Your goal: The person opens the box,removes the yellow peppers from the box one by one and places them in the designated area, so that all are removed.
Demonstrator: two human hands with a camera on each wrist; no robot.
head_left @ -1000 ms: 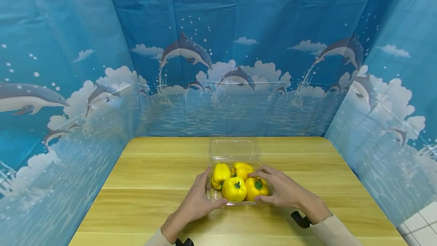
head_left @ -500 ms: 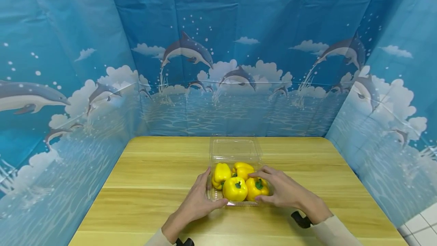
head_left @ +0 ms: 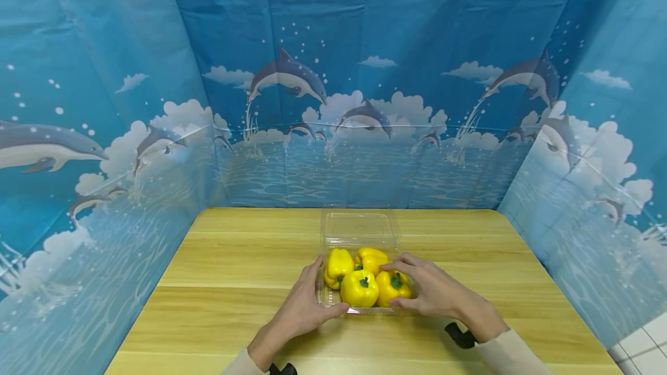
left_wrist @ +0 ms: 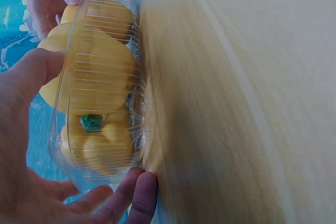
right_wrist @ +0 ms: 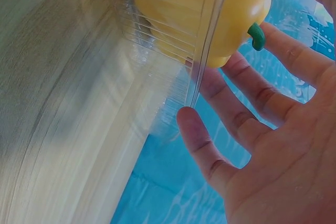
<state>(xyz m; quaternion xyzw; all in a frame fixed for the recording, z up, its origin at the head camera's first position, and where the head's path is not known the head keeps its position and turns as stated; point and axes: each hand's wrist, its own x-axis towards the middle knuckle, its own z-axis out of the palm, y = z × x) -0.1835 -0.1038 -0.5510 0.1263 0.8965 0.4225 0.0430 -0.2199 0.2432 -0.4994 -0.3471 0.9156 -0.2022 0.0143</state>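
Note:
Several yellow bell peppers (head_left: 359, 289) with green stems sit in a clear plastic clamshell container (head_left: 327, 298), its lid (head_left: 354, 225) lying back toward the far table edge. At the container's left side my left hand (head_left: 299, 302) holds it, thumb at the front rim and fingers along the side wall. My right hand (head_left: 429, 289) reaches over the right wall and grips the front-right bell pepper (head_left: 392, 289). In the right wrist view its fingers pass behind that bell pepper (right_wrist: 236, 19), one fingertip beside the stem. The right wall is partly hidden behind this hand.
The container stands on a light wooden table (head_left: 234, 259). Blue curtains (head_left: 333, 172) with printed dolphins enclose the back and both sides. White floor tiles (head_left: 643, 340) show at the lower right. A black strap (head_left: 460, 335) circles each wrist.

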